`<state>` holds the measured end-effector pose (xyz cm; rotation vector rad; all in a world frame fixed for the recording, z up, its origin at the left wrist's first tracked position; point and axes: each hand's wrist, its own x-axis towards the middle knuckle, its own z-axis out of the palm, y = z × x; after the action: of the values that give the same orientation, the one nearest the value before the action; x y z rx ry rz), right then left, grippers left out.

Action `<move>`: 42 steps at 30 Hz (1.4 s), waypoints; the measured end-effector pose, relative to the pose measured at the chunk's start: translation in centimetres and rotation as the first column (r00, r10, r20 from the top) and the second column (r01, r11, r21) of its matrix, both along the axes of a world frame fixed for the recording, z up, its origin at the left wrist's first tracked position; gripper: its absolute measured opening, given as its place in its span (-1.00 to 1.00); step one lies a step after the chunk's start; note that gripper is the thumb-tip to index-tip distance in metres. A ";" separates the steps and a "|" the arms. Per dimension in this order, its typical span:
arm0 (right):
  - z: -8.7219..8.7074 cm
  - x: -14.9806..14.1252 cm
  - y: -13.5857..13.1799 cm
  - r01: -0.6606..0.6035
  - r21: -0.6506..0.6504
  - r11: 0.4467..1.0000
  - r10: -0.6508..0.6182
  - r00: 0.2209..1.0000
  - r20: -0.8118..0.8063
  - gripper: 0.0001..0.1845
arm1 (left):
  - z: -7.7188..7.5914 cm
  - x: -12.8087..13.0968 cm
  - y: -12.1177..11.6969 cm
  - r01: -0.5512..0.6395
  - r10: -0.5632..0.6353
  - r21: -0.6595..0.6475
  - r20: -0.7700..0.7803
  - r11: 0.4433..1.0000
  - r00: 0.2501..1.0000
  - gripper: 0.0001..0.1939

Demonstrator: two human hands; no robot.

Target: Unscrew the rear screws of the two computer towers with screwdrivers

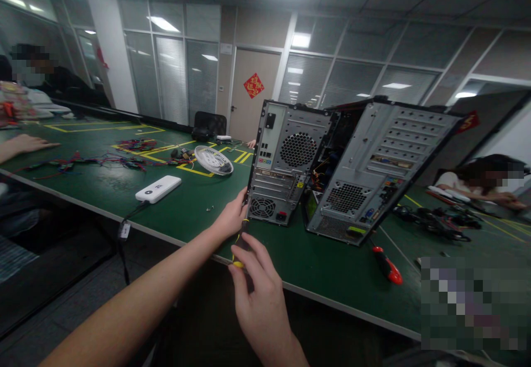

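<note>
Two towers [286, 162] near red screwdriver [388, 266].

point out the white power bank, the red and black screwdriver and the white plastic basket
White power bank [159, 189]: head view, top face.
Red and black screwdriver [387, 265]: head view, middle of the handle.
White plastic basket [201, 158]: head view, left part of the rim.

Grey computer case [277, 162] upright on green table [194, 203], vented rear showing, black-and-yellow screwdriver [242, 238] near its corner
</note>
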<state>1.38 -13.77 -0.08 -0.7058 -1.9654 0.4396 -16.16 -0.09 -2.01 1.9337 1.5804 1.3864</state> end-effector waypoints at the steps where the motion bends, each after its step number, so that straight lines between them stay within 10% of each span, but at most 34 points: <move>1: 0.0 0.0 0.0 0.000 -0.002 1.000 0.000 1.000 0.001 -0.63 | 0.0 0.0 0.0 0.001 -0.001 0.001 0.001 1.000 1.000 -0.38; 42: -0.2 0.1 0.1 0.035 0.025 0.999 -0.035 0.999 0.006 -0.69 | -0.1 -0.1 0.1 -0.040 0.039 -0.012 -0.019 0.999 0.999 -0.37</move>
<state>1.44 -13.67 -0.31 -0.7258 -1.9582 0.3918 -16.22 0.00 -2.16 1.9234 1.6405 1.3742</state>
